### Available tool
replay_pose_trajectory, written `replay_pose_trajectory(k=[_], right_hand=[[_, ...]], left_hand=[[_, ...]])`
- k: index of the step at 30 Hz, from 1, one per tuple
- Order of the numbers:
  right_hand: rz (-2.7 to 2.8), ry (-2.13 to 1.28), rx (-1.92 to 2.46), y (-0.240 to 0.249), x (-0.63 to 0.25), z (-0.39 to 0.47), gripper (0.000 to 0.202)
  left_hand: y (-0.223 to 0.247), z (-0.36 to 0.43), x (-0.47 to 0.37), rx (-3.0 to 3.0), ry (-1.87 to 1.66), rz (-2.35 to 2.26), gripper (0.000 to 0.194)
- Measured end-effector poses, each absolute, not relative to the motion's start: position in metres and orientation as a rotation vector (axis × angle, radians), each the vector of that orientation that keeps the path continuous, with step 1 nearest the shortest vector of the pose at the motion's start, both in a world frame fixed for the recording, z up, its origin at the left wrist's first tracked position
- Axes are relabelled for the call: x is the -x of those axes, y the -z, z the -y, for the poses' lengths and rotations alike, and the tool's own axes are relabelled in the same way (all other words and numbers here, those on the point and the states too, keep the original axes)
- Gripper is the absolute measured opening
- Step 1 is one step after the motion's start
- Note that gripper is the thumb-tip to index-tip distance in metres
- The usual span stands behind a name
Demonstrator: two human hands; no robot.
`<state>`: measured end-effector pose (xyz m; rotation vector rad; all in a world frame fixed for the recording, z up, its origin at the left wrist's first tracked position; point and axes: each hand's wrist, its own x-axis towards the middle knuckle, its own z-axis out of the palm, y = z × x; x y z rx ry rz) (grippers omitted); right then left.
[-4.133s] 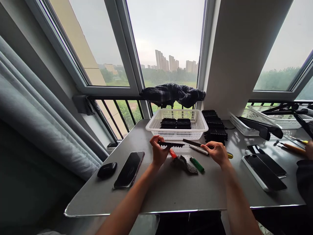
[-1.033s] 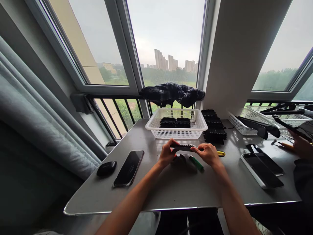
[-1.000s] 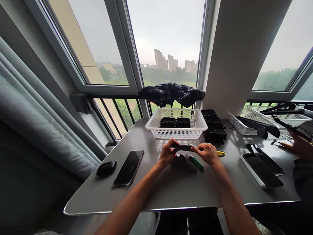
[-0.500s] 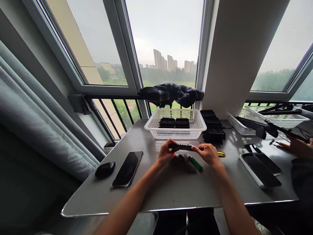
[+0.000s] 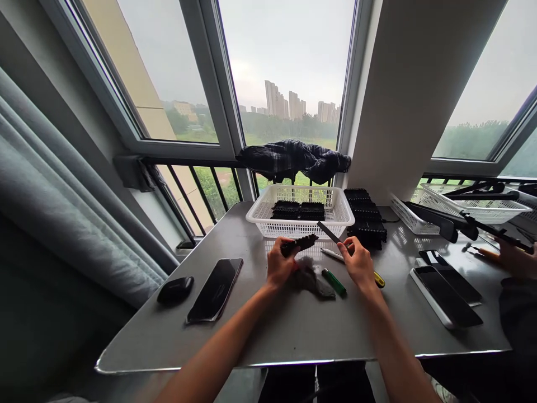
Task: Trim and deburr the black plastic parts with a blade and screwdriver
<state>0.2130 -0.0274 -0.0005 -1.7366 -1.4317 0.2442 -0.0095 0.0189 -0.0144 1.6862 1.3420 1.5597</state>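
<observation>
My left hand (image 5: 280,266) is closed on a black toothed strip (image 5: 305,243), whose free end points right. My right hand (image 5: 356,263) grips a flat dark file (image 5: 328,232). Its blade slants up to the left, and a yellow handle end (image 5: 379,280) shows behind my hand. Strip and file are apart. Under my hands lie a crumpled dark grey cloth (image 5: 314,284), a green lighter-like object (image 5: 334,282) and a thin white stick (image 5: 331,254). A bit of red shows beside my left hand, too small to tell.
Behind my hands stands a white basket (image 5: 302,228) holding black toothed pieces, with more black pieces (image 5: 366,221) stacked beside it. Phones (image 5: 448,294) lie right, another phone (image 5: 215,291) and a black mouse-like object (image 5: 175,291) left. A co-worker's hand (image 5: 518,257) is at far right.
The file has come away from the black strip and now tilts up to the left. The strip's free end has risen, and the cloth and white stick show more.
</observation>
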Motion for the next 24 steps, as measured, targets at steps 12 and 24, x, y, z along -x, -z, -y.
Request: replay_pose_trajectory(k=[12, 24], right_hand=[[1.582, -0.389, 1.640, 0.026, -0.208, 0.012, 0.025], [1.699, -0.436, 1.750, 0.040, -0.200, 0.014, 0.014]], left_hand=[[0.019, -0.024, 0.015, -1.600, -1.731, -1.464, 0.020], [0.014, -0.022, 0.017, -1.559, -1.930, -1.589, 0.018]])
